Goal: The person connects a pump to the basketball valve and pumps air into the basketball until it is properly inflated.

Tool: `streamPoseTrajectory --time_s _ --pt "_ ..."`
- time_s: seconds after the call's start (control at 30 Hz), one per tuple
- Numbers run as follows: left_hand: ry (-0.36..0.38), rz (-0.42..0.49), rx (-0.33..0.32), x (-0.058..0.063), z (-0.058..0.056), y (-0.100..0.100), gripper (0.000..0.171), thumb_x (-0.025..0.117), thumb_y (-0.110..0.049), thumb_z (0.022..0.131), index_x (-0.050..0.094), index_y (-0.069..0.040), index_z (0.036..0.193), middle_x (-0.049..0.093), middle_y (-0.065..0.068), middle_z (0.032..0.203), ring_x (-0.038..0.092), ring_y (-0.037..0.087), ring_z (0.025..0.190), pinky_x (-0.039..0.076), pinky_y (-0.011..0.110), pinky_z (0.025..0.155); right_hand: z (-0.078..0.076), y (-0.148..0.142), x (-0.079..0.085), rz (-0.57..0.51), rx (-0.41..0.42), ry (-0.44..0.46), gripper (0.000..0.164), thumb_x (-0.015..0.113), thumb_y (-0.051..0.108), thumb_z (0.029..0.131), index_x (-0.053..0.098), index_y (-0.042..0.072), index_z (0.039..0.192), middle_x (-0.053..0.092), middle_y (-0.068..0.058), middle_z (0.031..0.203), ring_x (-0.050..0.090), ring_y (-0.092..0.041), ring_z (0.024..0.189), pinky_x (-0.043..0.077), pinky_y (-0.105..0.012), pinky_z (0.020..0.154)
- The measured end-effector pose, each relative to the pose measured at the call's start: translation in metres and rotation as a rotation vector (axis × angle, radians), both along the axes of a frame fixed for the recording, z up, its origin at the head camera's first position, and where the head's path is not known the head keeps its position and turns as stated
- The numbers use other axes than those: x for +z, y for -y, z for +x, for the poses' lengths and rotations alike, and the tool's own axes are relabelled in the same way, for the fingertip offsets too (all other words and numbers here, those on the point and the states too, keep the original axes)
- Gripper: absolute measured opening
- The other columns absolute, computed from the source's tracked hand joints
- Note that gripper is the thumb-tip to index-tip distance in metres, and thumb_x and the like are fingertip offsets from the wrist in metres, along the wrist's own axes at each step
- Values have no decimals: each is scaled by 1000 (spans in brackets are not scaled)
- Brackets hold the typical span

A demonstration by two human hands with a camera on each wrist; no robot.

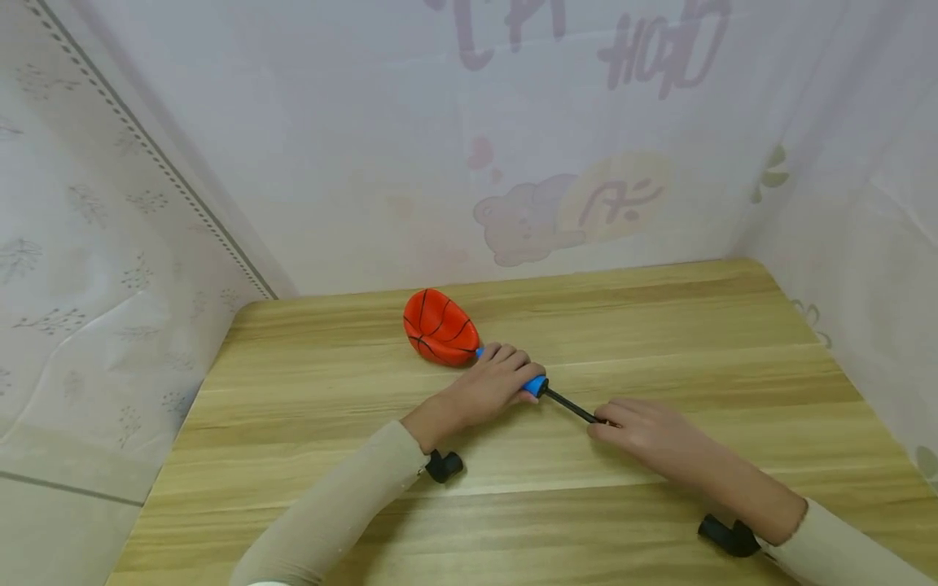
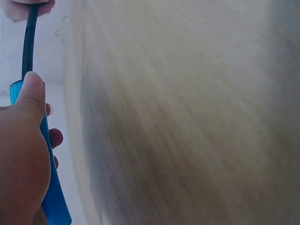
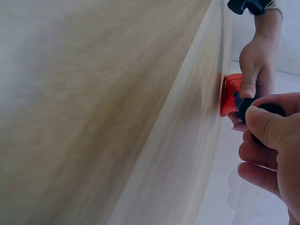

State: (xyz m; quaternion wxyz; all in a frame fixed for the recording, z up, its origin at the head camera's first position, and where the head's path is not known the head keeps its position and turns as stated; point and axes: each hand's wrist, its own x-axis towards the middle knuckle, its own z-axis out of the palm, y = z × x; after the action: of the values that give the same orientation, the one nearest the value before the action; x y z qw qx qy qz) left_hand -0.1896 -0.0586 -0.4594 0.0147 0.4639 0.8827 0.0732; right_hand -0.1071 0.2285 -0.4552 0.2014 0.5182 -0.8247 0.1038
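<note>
With left hand (image 1: 493, 386) gripping the blue pump barrel (image 1: 536, 386) and right hand (image 1: 650, 431) pinching its black handle (image 3: 273, 109), stroke straight toward the dented basketball (image 1: 443, 330) at 10 o'clock.

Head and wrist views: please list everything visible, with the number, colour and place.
Table: one, wood-grain yellow-brown, lower part of head view.
Ball: one, red with black lines, dented, on the table near its far edge.
Tube, pump-like: one, blue, in the left hand, beside the ball.
Rod: one, black, between tube and right hand.
Handle: one, black, partly hidden, in the right hand.
Wall covering: number of sheets unclear, pale with prints, behind and beside the table.
Wrist devices: two, black, one at each wrist.
Sleeves: two, beige, bottom of the head view.
Left hand: one, bare, gripping the tube.
Right hand: one, bare, pinching the handle.
</note>
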Motion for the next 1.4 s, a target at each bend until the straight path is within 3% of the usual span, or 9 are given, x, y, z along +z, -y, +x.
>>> streamPoseTrajectory --time_s 0.23,0.3,0.4,0.47,0.8,0.87,0.97,1.1,1.4 --pt "-14 4 0 -2 -2 -1 41 51 -46 105 55 -21 137 57 -3 124 45 21 124 31 43 110 -18 15 -2 62 11 -12 58 11 19 112 67 9 103 65 -4 99 63 -16 85 56 -29 72" --pt "-13 7 1 -2 -1 -2 41 51 -45 105 55 -21 137 57 -2 123 45 21 123 31 43 109 -23 20 -1 83 15 -8 38 31 11 113 67 8 103 66 -4 99 62 -16 85 55 -29 72" --pt "-14 15 0 0 -1 -3 40 51 -45 105 55 -20 137 57 -2 123 45 22 122 30 43 108 -31 28 2 111 14 -3 9 62 1 99 68 7 101 66 -5 98 62 -16 84 54 -28 72" --pt "-19 16 2 1 -1 -3 41 50 -45 105 55 -20 137 57 -1 123 45 22 122 30 43 108 -36 33 3 124 10 -7 22 78 -3 82 69 7 101 67 -5 98 62 -16 84 54 -28 72" --pt "-26 -16 12 3 -2 0 42 45 -48 105 55 -23 138 57 -2 125 45 21 125 29 44 110 -46 47 0 145 13 -45 25 81 -1 82 70 8 103 68 -4 99 64 -15 86 55 -28 77" --pt "-23 -12 12 4 -2 2 42 46 -49 105 55 -24 138 57 -2 125 46 21 124 30 44 110 -46 46 -2 127 24 -45 25 79 -2 83 71 7 105 67 -5 100 64 -16 87 56 -28 78" --pt "-21 -6 7 5 -4 3 42 47 -49 105 56 -25 137 57 -3 122 47 20 121 31 42 107 -46 43 -3 93 37 -55 14 59 1 101 71 7 105 66 -6 99 64 -17 86 56 -29 76" --pt "-29 -8 3 6 -6 4 40 50 -49 104 56 -25 136 58 -4 119 48 18 119 33 41 104 -43 37 -4 61 47 -75 52 19 15 113 69 7 103 65 -5 95 62 -17 81 55 -29 70" --pt "-26 -19 5 6 -4 6 40 51 -48 104 56 -24 135 57 -4 117 47 17 118 34 41 104 -18 14 1 36 49 -42 52 18 18 113 68 9 104 64 -4 98 60 -16 81 54 -29 67"
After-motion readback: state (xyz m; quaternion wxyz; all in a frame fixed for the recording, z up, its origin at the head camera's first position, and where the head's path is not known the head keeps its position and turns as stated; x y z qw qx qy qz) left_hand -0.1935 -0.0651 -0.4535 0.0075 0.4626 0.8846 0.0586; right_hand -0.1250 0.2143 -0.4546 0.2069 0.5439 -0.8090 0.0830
